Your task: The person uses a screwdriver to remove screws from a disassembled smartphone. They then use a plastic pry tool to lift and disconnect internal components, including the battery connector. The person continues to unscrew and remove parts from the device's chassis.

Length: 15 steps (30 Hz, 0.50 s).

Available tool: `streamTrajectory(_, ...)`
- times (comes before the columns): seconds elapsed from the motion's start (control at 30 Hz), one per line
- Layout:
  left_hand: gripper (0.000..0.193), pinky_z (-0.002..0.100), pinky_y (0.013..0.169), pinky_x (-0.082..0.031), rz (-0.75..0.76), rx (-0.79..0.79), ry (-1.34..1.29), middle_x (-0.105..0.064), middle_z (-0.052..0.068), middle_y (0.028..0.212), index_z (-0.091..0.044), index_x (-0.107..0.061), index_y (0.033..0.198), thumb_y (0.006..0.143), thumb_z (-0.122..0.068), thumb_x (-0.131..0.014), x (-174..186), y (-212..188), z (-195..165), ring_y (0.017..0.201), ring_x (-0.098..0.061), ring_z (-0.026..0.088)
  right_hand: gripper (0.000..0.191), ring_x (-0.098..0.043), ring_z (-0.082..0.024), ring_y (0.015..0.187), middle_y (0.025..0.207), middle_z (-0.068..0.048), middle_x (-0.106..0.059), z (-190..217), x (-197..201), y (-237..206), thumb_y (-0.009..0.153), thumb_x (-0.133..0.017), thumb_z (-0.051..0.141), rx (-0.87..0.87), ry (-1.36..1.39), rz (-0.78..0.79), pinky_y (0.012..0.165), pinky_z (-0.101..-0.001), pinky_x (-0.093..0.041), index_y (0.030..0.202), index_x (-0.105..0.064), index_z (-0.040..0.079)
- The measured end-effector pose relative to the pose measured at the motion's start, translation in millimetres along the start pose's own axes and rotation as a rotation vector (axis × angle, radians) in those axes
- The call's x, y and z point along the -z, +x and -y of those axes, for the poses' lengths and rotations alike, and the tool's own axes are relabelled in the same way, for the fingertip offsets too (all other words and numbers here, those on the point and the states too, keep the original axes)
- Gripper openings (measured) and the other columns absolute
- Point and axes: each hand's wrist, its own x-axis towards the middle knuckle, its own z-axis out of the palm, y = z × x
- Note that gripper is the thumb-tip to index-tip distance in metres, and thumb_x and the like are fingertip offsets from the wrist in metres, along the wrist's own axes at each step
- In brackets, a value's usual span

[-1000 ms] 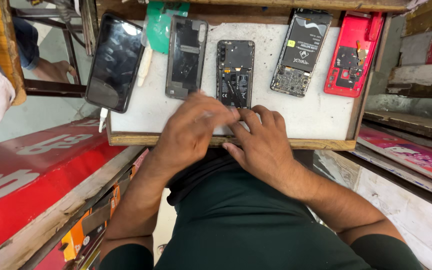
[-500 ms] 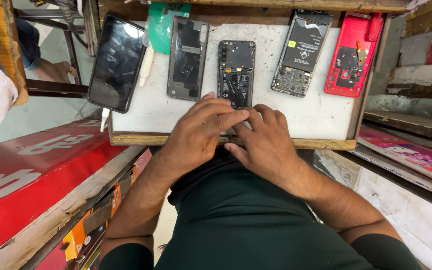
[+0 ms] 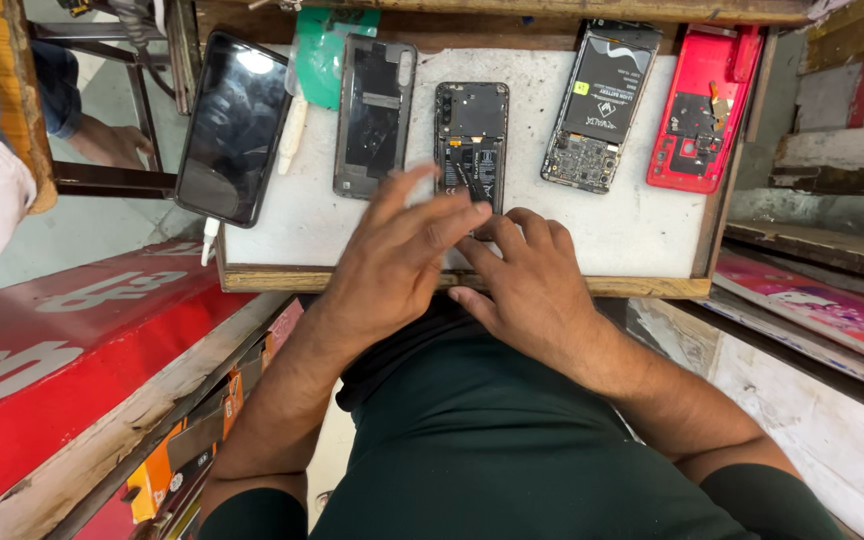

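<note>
Fingers of the left hand (image 3: 392, 265) just lifted and spread, grip wide and empty, right hand (image 3: 527, 290) curled, can't tell its grip; opened phone (image 3: 472, 140) lies on worktop (image 3: 632, 225) right ahead.

Glossy glass phone (image 3: 232, 125), wooden tray rim (image 3: 642, 287)

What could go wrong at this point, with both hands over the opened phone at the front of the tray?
The left hand and right hand hide the lower end of the opened black phone, so a slip there could nick its exposed board. The dark-screened phone overhangs the tray's left edge, with a white cable plugged in; a snag might pull it off.
</note>
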Motion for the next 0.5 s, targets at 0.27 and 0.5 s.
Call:
streamTrajectory(0.27, 0.053, 0.052, 0.117, -0.048, 0.006, 0.005, -0.042, -0.066, 0.007, 0.127, -0.020, -0.058, 0.142, 0.095, 0.000, -0.072, -6.9, -5.4, 3.6, 0.134, -0.056, 0.034, 0.055, -0.053, -0.036, 0.117, 0.123, -0.014, -0.059, 0.2, 1.8, 0.6, 0.082, -0.080, 0.041, 0.007, -0.003, 0.003, 0.094, -0.0517, -0.043, 0.124, -0.068, 0.008)
streamTrajectory(0.5, 0.054, 0.051, 0.109, -0.050, -0.027, -0.040, 0.014, -0.068, 0.014, 0.119, -0.021, -0.056, 0.137, 0.088, -0.005, -0.075, -3.2, -4.0, 2.0, 0.123, -0.062, 0.038, 0.053, -0.053, -0.036, 0.118, 0.125, -0.014, -0.060, -0.8, 1.0, -0.5, 0.082, -0.080, 0.041, -0.001, 0.001, 0.002, 0.095, -0.0518, -0.043, 0.123, -0.068, 0.009)
